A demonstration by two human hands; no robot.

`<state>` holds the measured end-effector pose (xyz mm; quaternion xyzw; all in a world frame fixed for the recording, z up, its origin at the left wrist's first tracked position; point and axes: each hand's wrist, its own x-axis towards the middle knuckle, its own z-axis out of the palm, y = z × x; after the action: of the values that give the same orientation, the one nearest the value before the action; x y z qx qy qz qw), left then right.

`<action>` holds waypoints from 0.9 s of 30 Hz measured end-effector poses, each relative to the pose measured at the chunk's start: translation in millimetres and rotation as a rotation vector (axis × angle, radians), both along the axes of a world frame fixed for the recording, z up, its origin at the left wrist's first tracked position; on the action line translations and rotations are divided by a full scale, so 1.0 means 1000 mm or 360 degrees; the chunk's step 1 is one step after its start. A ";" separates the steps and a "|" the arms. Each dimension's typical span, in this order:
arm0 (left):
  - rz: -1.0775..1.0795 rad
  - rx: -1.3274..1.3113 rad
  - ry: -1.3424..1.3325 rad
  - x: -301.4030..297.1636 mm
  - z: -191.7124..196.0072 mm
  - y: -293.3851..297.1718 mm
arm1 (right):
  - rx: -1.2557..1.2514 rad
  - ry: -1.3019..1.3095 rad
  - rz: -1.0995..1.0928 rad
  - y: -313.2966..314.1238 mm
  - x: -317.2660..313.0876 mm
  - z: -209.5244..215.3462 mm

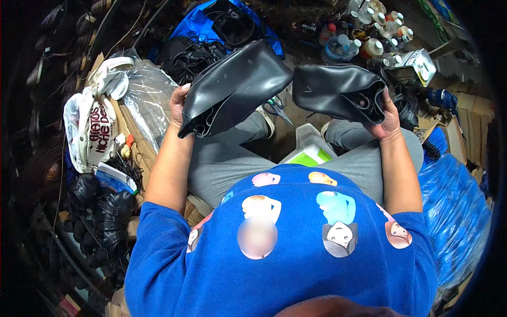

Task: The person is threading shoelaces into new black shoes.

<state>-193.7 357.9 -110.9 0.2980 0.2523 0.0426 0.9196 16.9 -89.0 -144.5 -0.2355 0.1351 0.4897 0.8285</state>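
I see the person's bare left forearm and bare right forearm stretched forward from short sleeves of blue fabric, both leaning slightly inward; the bare left hand is curled in a grip, one fingertip showing at its far end and the other fingers largely hidden; the bare right hand grips too, well apart from the left, its palm side turned inward, its fingers partly out of sight; both wrists look nearly straight; the legs in grey cloth trousers are spread wide.
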 end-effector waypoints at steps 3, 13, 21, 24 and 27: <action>0.0013 -0.0045 -0.0051 -0.001 -0.002 -0.006 | -0.0048 -0.0013 -0.0067 -0.010 0.005 -0.002; 0.0029 -0.0067 -0.0160 0.006 0.006 -0.025 | 0.0249 -0.0051 -0.0096 -0.019 0.011 -0.001; 0.0039 -0.0022 -0.0150 0.014 0.006 -0.024 | 0.0160 -0.0015 -0.0110 -0.019 0.015 -0.005; 0.0054 0.0012 -0.0119 0.018 0.006 -0.025 | 0.0139 -0.0027 -0.0126 -0.017 0.015 -0.008; 0.0027 0.0156 0.0055 0.025 0.004 -0.028 | 0.0211 -0.0060 -0.0086 -0.016 0.016 -0.006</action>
<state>-168.6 329.7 -107.3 0.3413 0.2683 0.0575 0.8990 32.7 -104.6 -151.0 -0.1855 0.0931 0.4706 0.8576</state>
